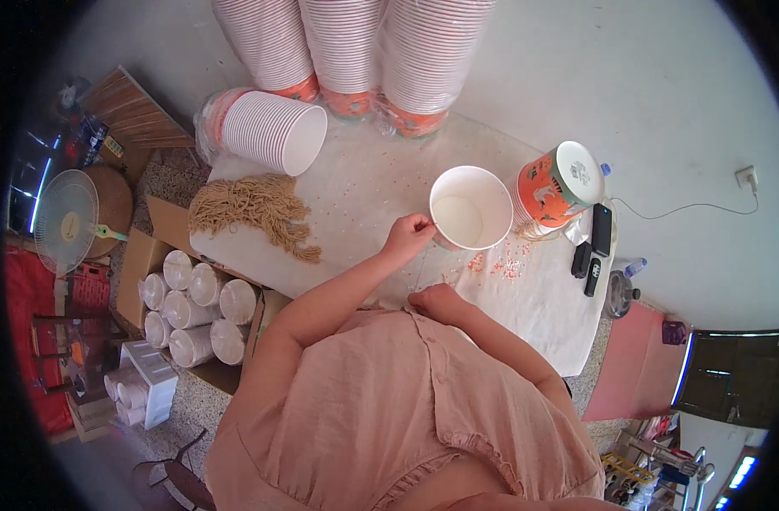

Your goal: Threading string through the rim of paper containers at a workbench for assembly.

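A white paper bucket (468,209) stands on the table, its open mouth facing up. My left hand (406,242) is at the left side of its rim, thumb and fingers pinched together on the edge. Close to the table's near edge and my body, my right hand (438,301) is curled; whatever it may hold is hidden. Just right of the bucket, an upturned stack of orange patterned paper buckets (549,187) leans, with a bit of tan twine (538,235) at its lower end. Small orange and white paper bits (510,266) lie scattered nearby.
A bundle of tan twine (253,211) lies at the table's left, below a stack of buckets on its side (274,129). Tall wrapped stacks (343,51) stand at the back. Black devices (601,230) sit at the right. A carton of wrapped cups (189,311) is on the floor.
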The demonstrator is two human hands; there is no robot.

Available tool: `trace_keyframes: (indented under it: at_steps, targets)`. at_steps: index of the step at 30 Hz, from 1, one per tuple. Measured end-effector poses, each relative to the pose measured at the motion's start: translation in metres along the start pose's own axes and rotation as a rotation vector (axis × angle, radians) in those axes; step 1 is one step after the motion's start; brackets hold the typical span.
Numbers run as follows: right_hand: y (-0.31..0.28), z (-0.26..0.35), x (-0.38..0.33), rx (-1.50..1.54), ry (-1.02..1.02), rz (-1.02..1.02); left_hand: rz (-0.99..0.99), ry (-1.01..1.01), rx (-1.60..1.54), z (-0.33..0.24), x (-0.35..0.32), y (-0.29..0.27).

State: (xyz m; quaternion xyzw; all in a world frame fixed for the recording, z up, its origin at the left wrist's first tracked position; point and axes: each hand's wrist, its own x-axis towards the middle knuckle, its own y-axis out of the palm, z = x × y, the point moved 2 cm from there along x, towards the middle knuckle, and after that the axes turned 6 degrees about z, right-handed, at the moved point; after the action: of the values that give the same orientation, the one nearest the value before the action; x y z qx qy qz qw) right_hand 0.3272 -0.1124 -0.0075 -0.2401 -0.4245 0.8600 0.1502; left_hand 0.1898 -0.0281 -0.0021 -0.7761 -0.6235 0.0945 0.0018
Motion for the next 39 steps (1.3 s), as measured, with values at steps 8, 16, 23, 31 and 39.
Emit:
trace_keyframes:
  at_steps: [8,16,23,31,39]
  targets:
    - [0.006,0.001,0.009,-0.04,0.002,0.04,-0.005,0.049,0.043,-0.002,0.001,-0.001]
    - [0.002,-0.002,0.002,0.001,0.035,0.005,0.06,0.063,0.081,-0.016,0.003,-0.005]
    - [-0.066,0.008,-0.03,0.17,0.13,-0.308,-0.048,0.087,0.083,0.0,-0.007,-0.03]
    - [-0.144,-0.009,-0.066,0.615,0.286,-0.8,0.234,0.199,0.259,-0.034,-0.056,0.003]
    - [-0.155,-0.012,-0.068,0.588,0.252,-0.828,0.279,0.261,0.43,-0.042,-0.033,0.032]
